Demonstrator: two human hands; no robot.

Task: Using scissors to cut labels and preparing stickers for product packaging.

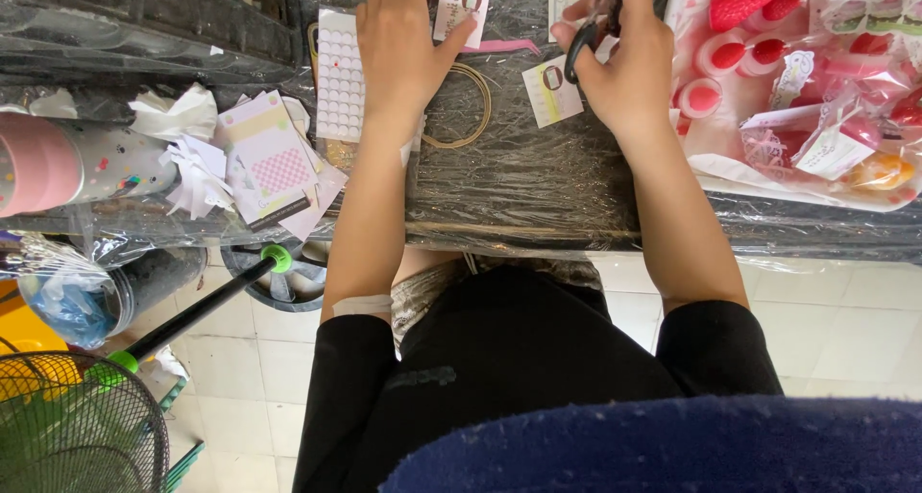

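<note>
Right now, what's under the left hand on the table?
The left hand lies on a white sticker sheet and pinches a small card. The sheet's right edge is hidden by the hand, so what's printed there can't be seen.

I look down on a dark table [538, 181] wrapped in shiny clear plastic film that catches soft daylight. Below its edge lies a floor of pale square tiles [864, 330] with thin grey joints. At my lower left stands a round wire fan guard [77, 426], and a black pole with green fittings [192, 311] slants above it. A clear plastic tub [72, 301] with something blue inside sits near the pole, under the table's edge. A dark crate [144, 13] rests along the far left of the table. The light is even, without hard shadows.
</note>
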